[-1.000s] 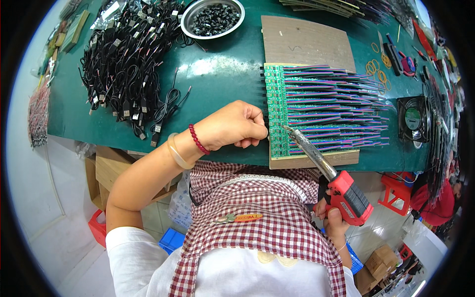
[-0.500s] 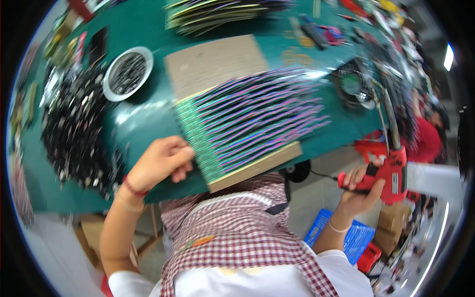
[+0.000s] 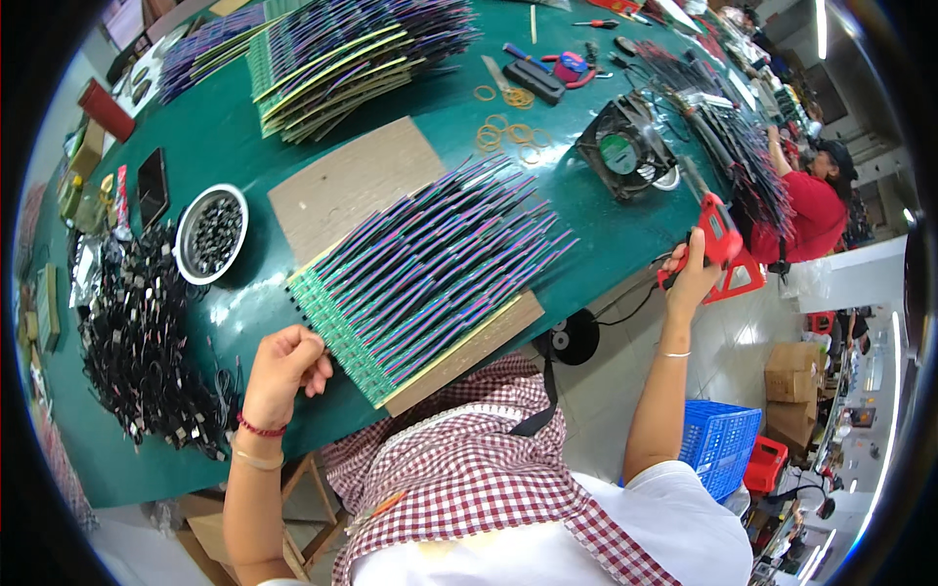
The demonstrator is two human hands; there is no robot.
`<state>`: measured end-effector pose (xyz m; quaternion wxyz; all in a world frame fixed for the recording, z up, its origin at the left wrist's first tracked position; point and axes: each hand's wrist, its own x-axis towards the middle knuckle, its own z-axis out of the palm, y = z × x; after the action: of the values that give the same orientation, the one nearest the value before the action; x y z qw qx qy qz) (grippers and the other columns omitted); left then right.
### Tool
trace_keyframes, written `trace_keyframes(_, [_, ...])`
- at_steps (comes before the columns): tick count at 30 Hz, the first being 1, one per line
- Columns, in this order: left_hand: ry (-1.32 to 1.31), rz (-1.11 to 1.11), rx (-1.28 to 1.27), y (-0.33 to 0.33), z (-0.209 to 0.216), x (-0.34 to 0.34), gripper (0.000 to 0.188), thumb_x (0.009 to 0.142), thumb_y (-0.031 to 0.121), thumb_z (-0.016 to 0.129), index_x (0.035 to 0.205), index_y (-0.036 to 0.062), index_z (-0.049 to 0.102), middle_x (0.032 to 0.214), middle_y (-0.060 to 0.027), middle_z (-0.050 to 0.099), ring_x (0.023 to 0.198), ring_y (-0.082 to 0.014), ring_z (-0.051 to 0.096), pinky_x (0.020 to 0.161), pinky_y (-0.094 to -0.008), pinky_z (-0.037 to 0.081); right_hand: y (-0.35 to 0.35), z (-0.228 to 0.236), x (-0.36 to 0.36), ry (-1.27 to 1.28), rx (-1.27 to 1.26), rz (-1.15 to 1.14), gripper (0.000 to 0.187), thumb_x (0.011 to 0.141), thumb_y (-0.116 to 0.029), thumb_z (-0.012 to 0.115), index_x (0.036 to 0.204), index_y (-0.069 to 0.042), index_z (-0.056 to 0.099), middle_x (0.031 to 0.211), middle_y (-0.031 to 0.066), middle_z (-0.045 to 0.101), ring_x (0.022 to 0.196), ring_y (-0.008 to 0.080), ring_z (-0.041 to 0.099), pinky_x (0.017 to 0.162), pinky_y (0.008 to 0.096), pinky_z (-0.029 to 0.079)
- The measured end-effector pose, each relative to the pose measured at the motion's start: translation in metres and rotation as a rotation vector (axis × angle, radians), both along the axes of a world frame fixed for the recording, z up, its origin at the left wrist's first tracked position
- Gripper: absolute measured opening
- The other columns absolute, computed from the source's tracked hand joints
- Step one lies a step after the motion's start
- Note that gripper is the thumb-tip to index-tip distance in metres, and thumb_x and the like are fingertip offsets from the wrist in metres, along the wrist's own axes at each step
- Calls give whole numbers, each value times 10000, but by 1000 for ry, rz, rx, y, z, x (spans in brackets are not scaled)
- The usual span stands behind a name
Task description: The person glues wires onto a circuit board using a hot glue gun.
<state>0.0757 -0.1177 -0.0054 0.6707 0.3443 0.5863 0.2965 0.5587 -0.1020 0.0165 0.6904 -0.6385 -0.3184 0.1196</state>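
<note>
A green counter [image 3: 508, 156] is shown from above, bearing the work. Near its front edge, a brown board [image 3: 469, 352] is seen carrying a row of green circuit strips with purple ribbon cables [image 3: 430, 273] fanned across it; a second bare brown board [image 3: 352, 186] lies just behind. Further stacks of the same cabled strips [image 3: 342, 59] are piled at the far side. A heap of black connectors [image 3: 147, 352] is spread at the left, with a round metal bowl of small black parts [image 3: 211, 232] beside it. A small black fan [image 3: 625, 148] and loose rubber bands [image 3: 508, 132] are placed to the right. The left hand [image 3: 283, 366] is rested at the left end of the strips, fingers loosely curled, touching their green edge. The right hand [image 3: 692, 278] is held off the counter's right edge, fingers clenched round a red glue gun [image 3: 718, 234].
</note>
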Motion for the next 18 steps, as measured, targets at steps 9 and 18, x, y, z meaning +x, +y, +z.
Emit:
trace_keyframes(9, [863, 50, 860, 70, 2, -32, 186, 831, 203, 558, 787, 23, 578, 731, -108, 612, 589, -222, 580, 533, -325, 459, -31, 31, -42, 50, 178, -112, 230, 859, -204, 575, 972, -4, 557, 589, 20, 478, 443, 81, 402, 395, 210, 341])
trace_keyframes(18, [1451, -62, 710, 145, -11, -80, 91, 740, 166, 574, 766, 105, 636, 783, -135, 637, 764, -321, 606, 689, -413, 479, -47, 49, -100, -14, 240, 283, 292, 902, -222, 483, 1057, 25, 462, 569, 45, 445, 428, 95, 368, 417, 226, 335])
